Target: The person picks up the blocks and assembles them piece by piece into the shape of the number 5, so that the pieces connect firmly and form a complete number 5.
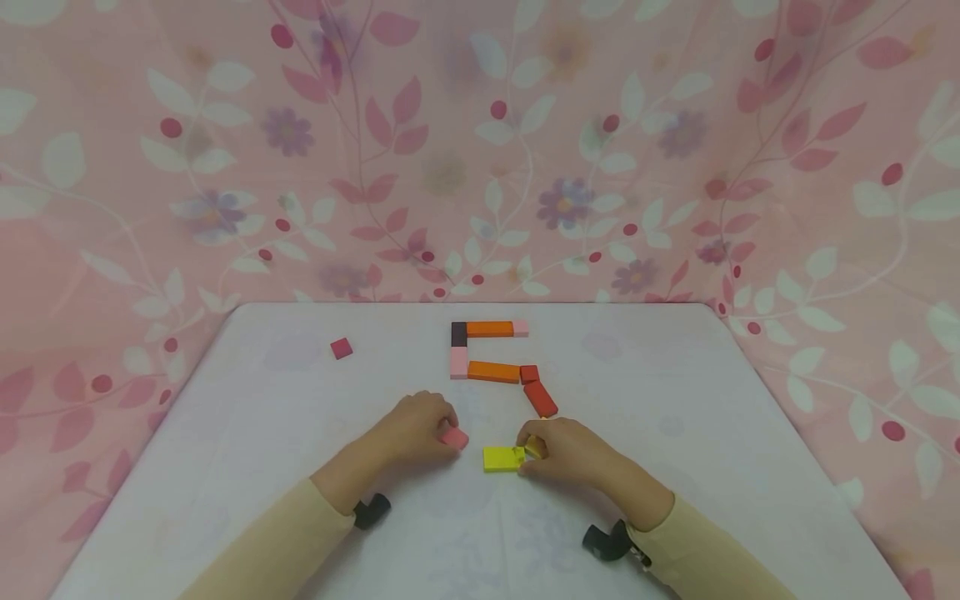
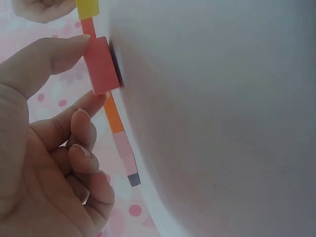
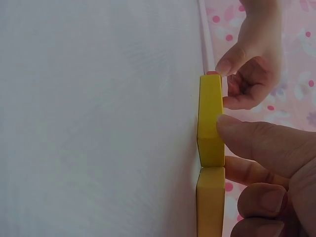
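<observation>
A coral-pink block (image 1: 454,438) is pinched between the thumb and index finger of my left hand (image 1: 416,427), just left of a yellow block (image 1: 501,459). In the left wrist view that coral block (image 2: 102,65) stands close to the white tabletop. My right hand (image 1: 572,450) has thumb and index finger on the yellow block, gripping it near its right end. The right wrist view shows the yellow block (image 3: 211,118) end to end with a golden-yellow block (image 3: 211,202). In the head view the golden block (image 1: 536,447) is partly hidden by my right hand.
Beyond my hands a bent line of blocks lies on the white table (image 1: 225,467): orange (image 1: 489,329), black (image 1: 459,334), pale pink (image 1: 458,362), another orange (image 1: 493,372) and red (image 1: 540,398). A lone crimson block (image 1: 341,348) lies at the far left.
</observation>
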A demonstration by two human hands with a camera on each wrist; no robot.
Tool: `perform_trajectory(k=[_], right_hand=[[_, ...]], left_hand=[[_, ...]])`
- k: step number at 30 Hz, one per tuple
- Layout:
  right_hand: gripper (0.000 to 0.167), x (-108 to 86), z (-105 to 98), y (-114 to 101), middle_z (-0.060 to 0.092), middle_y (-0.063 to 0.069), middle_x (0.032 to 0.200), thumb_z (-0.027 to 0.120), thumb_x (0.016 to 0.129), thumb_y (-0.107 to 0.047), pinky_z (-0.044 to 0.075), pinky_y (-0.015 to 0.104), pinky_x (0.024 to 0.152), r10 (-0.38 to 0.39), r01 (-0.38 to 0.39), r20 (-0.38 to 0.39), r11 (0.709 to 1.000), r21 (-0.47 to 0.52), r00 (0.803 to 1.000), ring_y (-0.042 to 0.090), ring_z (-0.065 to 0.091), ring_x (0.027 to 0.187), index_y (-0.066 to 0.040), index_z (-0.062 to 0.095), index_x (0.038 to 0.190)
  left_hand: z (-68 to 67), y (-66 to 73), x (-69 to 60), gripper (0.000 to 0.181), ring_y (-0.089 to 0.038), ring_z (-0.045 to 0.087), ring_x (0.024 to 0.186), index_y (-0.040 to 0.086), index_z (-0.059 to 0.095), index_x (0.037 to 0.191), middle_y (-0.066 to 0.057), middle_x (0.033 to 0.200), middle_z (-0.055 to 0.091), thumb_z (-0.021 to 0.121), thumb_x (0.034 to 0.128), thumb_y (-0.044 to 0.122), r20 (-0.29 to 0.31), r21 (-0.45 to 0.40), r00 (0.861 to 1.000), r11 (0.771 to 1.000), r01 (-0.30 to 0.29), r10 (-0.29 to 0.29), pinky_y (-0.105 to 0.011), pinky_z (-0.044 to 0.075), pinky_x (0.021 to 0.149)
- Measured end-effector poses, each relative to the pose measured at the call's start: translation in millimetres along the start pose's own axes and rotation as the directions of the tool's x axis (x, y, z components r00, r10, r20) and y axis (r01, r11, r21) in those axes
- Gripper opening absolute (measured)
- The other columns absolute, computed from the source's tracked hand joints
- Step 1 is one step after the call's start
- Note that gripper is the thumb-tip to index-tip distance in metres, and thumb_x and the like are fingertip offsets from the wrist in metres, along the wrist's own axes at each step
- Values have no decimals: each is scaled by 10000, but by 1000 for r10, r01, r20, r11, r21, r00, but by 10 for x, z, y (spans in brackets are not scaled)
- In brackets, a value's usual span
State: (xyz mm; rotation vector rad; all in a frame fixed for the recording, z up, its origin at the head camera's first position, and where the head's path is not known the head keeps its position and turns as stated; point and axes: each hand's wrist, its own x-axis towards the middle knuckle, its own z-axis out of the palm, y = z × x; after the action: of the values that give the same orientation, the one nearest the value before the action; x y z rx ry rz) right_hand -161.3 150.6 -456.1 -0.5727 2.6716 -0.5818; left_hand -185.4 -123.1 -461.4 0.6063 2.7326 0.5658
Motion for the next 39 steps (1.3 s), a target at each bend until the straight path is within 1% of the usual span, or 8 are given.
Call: perform_trajectory(k=[3, 10, 15, 21, 25, 31, 39], right_hand=[[315, -2, 4, 2, 556, -88, 764, 839, 804, -357, 442, 332, 698, -4, 4, 0, 1000, 0, 1000, 149, 511, 780, -251, 706, 1070], [323, 6, 6, 6, 559, -85, 767, 842, 802, -362, 443, 335, 700, 2, -2, 9, 1000, 1, 1000, 152, 513, 780, -250, 708, 1073], [327, 16, 4, 4, 564, -84, 773, 847, 796, -363, 452, 337, 704, 12, -12, 6, 1000, 0, 1000, 156, 517, 783, -251, 709, 1070], [317, 25, 8, 16, 562, -94, 772, 848, 797, -356, 455, 325, 701, 0, 0, -4, 1000, -17, 1000, 147, 518, 777, -252, 709, 1062], [316, 26, 17, 22, 560, -96, 768, 847, 798, -354, 453, 324, 697, -11, 11, -6, 1000, -24, 1000, 145, 516, 774, -251, 708, 1061], [320, 26, 22, 22, 558, -97, 766, 849, 795, -352, 452, 323, 693, -12, 12, -4, 1000, -26, 1000, 143, 515, 772, -250, 709, 1064], [318, 31, 18, 13, 559, -89, 760, 847, 797, -349, 452, 323, 691, 2, -2, 3, 1000, -22, 1000, 147, 516, 772, -250, 711, 1066]], left_hand=[[15, 44, -13, 317, -149, 505, 874, 202, 710, 1038, 92, 875, 561, 819, 798, 377, 11, -7, 1000, 1000, -2, 2, -329, 464, 761], [52, 101, -19, 338, -127, 506, 888, 229, 711, 1065, 114, 896, 568, 816, 799, 408, 23, 12, 1000, 1000, -4, 4, -304, 476, 757], [52, 135, -20, 318, -130, 499, 878, 218, 711, 1052, 113, 889, 567, 806, 809, 399, 15, 19, 999, 999, -33, 33, -310, 464, 760], [79, 156, 0, 298, -118, 494, 860, 226, 709, 1027, 126, 863, 561, 804, 812, 409, 11, 36, 998, 998, -61, 60, -288, 458, 738], [98, 168, 11, 297, -115, 491, 859, 241, 707, 1021, 131, 856, 558, 804, 809, 424, 16, 47, 998, 997, -63, 63, -283, 453, 736], [88, 200, -7, 293, -123, 486, 852, 242, 703, 1009, 120, 843, 551, 805, 807, 428, 23, 47, 998, 997, -65, 64, -289, 449, 732], [77, 208, -27, 295, -123, 481, 850, 230, 703, 1013, 123, 842, 549, 796, 815, 429, 10, 65, 998, 995, -70, 70, -300, 441, 749]])
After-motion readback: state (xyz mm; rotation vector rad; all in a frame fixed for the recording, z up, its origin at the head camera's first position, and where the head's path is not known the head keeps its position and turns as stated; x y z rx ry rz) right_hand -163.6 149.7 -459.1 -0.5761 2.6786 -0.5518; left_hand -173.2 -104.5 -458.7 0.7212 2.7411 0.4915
